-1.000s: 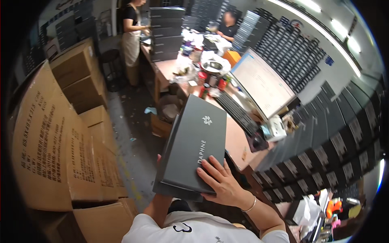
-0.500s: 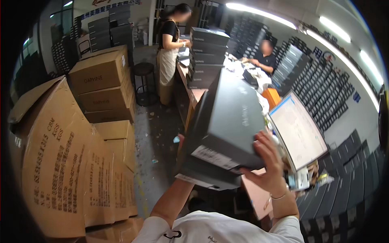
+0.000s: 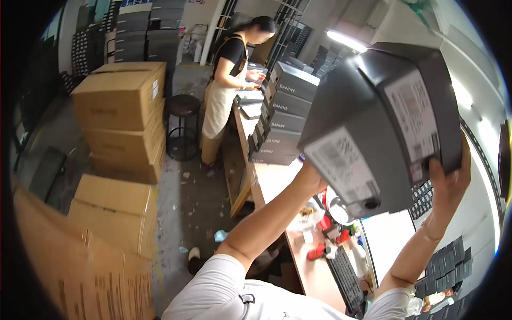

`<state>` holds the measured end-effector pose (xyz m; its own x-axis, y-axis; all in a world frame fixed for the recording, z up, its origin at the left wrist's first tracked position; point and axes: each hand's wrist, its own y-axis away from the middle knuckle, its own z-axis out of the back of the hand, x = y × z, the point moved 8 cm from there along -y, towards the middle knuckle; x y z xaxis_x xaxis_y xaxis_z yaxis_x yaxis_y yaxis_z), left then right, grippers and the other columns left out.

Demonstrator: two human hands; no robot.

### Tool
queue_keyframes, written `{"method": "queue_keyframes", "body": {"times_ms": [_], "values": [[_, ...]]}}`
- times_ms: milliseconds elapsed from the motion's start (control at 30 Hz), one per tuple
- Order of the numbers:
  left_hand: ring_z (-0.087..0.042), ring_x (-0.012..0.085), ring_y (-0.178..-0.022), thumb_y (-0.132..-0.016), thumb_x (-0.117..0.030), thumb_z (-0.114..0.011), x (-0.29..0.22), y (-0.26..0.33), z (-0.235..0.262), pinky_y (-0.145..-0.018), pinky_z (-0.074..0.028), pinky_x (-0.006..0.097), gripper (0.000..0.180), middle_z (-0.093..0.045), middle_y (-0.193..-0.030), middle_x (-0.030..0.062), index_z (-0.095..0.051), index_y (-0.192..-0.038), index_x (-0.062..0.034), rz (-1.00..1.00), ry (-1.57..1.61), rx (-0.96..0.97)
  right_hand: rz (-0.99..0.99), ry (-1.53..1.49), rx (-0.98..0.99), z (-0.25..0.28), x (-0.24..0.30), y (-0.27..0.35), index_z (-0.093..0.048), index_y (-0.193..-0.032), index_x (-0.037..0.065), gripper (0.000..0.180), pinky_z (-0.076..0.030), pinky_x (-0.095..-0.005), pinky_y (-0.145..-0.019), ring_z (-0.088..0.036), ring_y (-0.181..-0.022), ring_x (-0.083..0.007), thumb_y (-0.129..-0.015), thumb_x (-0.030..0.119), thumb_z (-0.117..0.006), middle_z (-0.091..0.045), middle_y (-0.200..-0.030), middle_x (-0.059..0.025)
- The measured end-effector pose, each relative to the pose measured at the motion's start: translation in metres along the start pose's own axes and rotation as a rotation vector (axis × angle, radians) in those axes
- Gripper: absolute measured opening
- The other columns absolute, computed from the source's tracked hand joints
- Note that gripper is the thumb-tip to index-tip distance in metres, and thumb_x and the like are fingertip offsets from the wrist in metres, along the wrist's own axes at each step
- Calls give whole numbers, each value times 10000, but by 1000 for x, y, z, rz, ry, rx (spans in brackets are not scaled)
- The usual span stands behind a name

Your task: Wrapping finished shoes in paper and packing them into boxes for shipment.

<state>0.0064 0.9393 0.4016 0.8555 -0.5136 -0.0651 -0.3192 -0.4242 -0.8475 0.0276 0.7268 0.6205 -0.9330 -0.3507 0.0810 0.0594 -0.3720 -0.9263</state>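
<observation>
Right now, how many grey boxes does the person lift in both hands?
2: the upper grey box under the right hand, and the lower grey box stacked against it, by the left hand. A third could be hidden.

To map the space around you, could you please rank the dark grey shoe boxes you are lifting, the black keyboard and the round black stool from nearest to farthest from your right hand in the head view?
1. Dark grey shoe boxes: held in the right hand, overhead.
2. Black keyboard: on the desk below, lower centre.
3. Round black stool: on the floor, far left, beside the cardboard cartons.
</observation>
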Motion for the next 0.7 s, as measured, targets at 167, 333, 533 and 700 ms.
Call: {"method": "queue_keyframes", "body": {"times_ms": [167,333,533,700], "values": [[-546,177,-1156,-909,-512,-548,-99,-114,89,-954,-499,366,596,-531,-1271,44,-422,-1344,-125,-42,-187,-131,-59,-18,142,-143,-58,-114,-489,-1292,-29,573,-498,-249,-824,-609,-959,-146,-786,103,-723,-625,-1076,-104],[-555,175,-1138,-934,-425,-565,-147,-225,230,-934,-490,309,530,-543,-1241,75,-434,-1332,-100,32,72,-490,39,318,96,-273,-117,-214,-596,-1194,51,495,-519,-297,-778,-659,-858,-197,-744,193,-745,-681,-1004,-118],[-379,235,-1288,-901,-29,-466,-260,-203,341,-1063,-304,355,661,-326,-1455,150,-179,-1495,-52,-124,-798,-522,29,690,301,-418,-261,-198,-521,-1274,83,608,-513,-396,-834,-633,-966,-325,-728,255,-726,-620,-1060,-181],[-207,218,-1420,-1004,-385,-402,-336,-208,387,-1126,-201,440,558,-185,-1548,74,-248,-1497,-173,-164,-928,-441,-45,676,263,-451,-247,-206,-499,-1264,125,570,-518,-459,-845,-585,-1065,-349,-738,256,-673,-595,-1106,-168]]}}
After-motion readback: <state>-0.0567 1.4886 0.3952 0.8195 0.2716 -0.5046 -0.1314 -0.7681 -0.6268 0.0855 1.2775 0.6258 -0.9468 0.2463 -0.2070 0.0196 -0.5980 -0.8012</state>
